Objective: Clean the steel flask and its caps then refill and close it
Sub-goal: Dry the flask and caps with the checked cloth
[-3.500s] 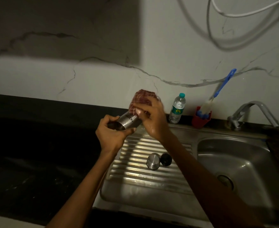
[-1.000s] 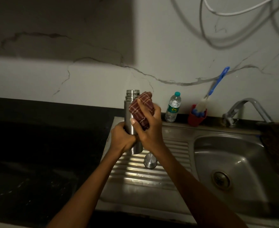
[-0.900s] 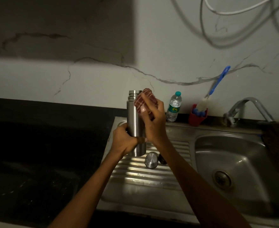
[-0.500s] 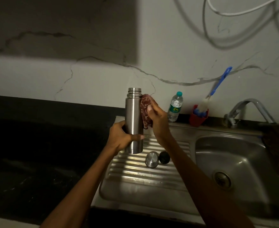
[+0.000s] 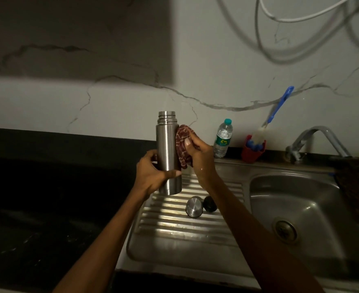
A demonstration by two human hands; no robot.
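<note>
Flask (image 5: 168, 153) bare silver steel; cloth (image 5: 182, 144) maroon with pale check; caps: one silver (image 5: 193, 207), one black (image 5: 210, 204); water bottle (image 5: 223, 138) clear, teal cap, green label; cup (image 5: 252, 153) red; brush handle (image 5: 280, 105) blue.

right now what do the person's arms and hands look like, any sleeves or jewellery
Both forearms are bare up to the frame's bottom edge: no sleeves or gloves in view. No watch, bracelet or ring shows on the left hand or the right hand, though the light is dim. The right thumb's nail looks pale, and a small glint near the right wrist may be water.
</note>
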